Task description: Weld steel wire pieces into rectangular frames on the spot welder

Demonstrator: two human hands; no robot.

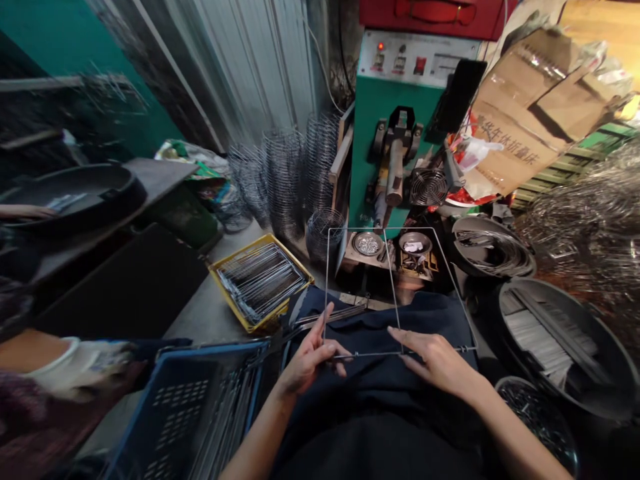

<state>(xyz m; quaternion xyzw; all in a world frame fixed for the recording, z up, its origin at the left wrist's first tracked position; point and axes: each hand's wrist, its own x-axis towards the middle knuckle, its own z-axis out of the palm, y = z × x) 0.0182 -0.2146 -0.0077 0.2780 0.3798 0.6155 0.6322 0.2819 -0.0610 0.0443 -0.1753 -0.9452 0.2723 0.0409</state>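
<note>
The left hand (311,357) and the right hand (434,357) are gripping the near side of a wire frame (393,287) in the middle, its far end reaching near the green machine (377,107). At far left, a surface (163,175) is carrying a black basin (100,215). Wire baskets (283,180) are standing by the metal wall (260,67); at far right, a cardboard box (525,127) is standing tilted.

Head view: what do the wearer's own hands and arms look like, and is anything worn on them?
Left grip and right grip are ungloved human hands. Both forearms show without sleeves; no watch, cable or marking is discernible. Dark clothing covers the lap.
</note>
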